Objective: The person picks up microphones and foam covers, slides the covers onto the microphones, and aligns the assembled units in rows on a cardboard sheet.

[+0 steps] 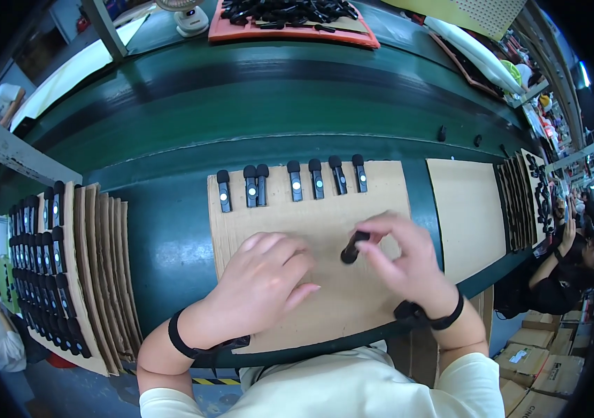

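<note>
A small black clip-on microphone with a foam tip (350,253) is pinched between the thumb and fingers of my right hand (405,258), above the right half of a cardboard sheet (338,306). My left hand (262,275) hovers over the sheet's left half, fingers curved and thumb apart, and nothing shows in it. Along the sheet's far edge several like microphones (296,182) lie in a row, foam ends pointing away from me. Most have a pale round spot on the body; two lie side by side (256,187). Both wrists wear black bands.
At the left stands a stack of cardboard sheets (102,279), the outer one covered with rows of microphones. Another sheet (467,209) and more stacked ones lie right. Behind the green bench runs a belt; beyond it sits an orange tray (297,35) of black parts. A person works far right.
</note>
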Tool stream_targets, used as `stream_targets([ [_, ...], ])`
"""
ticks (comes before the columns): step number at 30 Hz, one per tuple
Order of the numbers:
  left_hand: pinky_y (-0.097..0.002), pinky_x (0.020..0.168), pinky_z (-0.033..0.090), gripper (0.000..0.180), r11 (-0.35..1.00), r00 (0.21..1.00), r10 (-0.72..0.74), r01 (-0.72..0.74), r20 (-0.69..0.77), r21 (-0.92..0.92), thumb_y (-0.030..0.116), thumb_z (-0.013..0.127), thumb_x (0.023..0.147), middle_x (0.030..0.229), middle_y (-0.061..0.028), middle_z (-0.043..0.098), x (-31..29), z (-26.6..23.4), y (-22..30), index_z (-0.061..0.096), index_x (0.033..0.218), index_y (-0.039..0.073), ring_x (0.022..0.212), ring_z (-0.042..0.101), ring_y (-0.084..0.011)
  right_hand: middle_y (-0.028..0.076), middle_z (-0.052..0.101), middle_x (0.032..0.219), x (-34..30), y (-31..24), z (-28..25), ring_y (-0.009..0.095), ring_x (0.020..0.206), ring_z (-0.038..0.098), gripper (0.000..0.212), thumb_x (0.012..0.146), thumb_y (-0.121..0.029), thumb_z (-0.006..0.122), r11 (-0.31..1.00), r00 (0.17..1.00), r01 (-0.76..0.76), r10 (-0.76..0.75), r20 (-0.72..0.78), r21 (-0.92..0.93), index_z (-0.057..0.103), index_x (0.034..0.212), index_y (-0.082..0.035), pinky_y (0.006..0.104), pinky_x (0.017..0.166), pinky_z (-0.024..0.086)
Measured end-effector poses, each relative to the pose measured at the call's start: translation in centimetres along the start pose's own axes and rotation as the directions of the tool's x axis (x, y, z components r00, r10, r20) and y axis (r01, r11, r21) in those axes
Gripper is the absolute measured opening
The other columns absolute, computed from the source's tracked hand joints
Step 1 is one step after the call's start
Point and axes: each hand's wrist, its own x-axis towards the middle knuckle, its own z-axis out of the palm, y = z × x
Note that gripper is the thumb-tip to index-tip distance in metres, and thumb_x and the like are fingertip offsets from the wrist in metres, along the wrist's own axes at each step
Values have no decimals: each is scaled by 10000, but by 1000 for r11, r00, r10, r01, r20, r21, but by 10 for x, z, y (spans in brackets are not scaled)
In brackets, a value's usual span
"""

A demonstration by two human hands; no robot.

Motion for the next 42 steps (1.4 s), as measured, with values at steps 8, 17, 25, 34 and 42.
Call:
stream_targets([
  [8, -411, 963, 436, 327, 994, 976, -52, 30, 213, 102, 247, 754, 784, 1163, -119, 617, -3, 6, -8, 671, 1038, 57, 1108, 567, -299, 129, 663, 1003, 12, 56, -35, 247, 861, 658, 203, 801, 29, 700, 963, 997, -70, 59, -48, -261, 602, 976, -5, 323, 749, 532],
  [17, -412, 981, 425, 351, 991, 965, -67, 34, 253, 131, 253, 755, 784, 1196, -125, 608, -4, 6, -9, 666, 1053, 46, 1133, 556, -295, 141, 589, 1101, 0, 77, -32, 314, 941, 620, 204, 756, 39, 702, 860, 966, 203, -97, 240, -469, 578, 906, -24, 377, 787, 530],
  [25, -412, 988, 421, 359, 991, 963, -68, 35, 262, 129, 261, 754, 786, 1214, -123, 601, -4, 5, -8, 658, 1059, 47, 1149, 548, -296, 131, 571, 1141, 24, 102, -33, 316, 942, 618, 205, 775, 16, 701, 866, 980, 148, -64, 189, -477, 577, 928, -40, 367, 796, 526],
  [34, -403, 978, 417, 354, 990, 961, -59, 21, 270, 139, 273, 747, 794, 1218, -133, 596, -2, 5, -5, 656, 1047, 41, 1137, 545, -291, 133, 563, 1140, 25, 102, -53, 327, 1028, 600, 248, 784, -21, 705, 887, 984, 122, -51, 169, -445, 584, 1000, -44, 371, 847, 514],
  [42, -414, 992, 421, 376, 988, 954, -82, 40, 289, 148, 283, 745, 805, 1233, -125, 597, -4, 3, -6, 657, 1090, 54, 1156, 543, -298, 153, 559, 1174, 53, 190, -94, 339, 1084, 586, 272, 819, -32, 680, 851, 958, -282, 279, -73, -443, 583, 1073, -40, 387, 903, 496],
])
